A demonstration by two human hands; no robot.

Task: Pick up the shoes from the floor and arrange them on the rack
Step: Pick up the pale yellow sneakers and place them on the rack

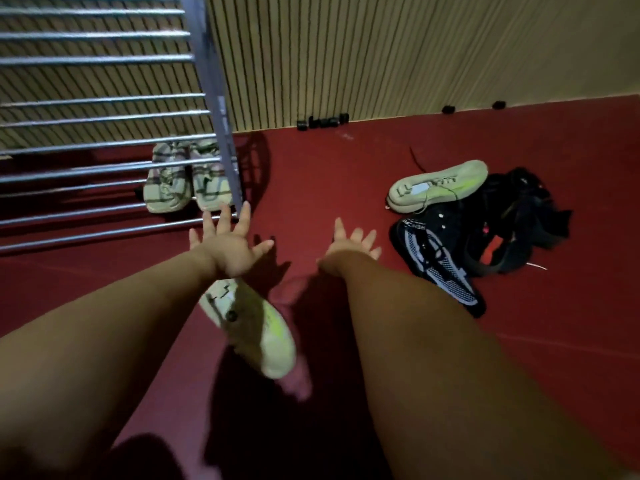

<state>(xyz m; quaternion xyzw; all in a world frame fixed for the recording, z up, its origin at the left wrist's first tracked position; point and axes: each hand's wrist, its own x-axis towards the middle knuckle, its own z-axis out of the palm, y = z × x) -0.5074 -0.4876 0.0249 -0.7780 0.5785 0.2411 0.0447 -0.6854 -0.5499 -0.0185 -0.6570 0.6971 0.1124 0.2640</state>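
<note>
Though under L hand [230, 245], shoe [266, 337] apart

Dark red floor [346, 161], ribbed beige wall [346, 46] (dimly lit)

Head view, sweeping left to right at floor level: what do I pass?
Plaid pair of shoes → lime shoe nearest the camera → right hand → pale green shoe on its side → black shoe heap.

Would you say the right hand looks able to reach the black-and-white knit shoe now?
Probably yes: the right hand is open and empty, and the black-and-white knit shoe lies just to its right, with only bare floor between them.
</note>
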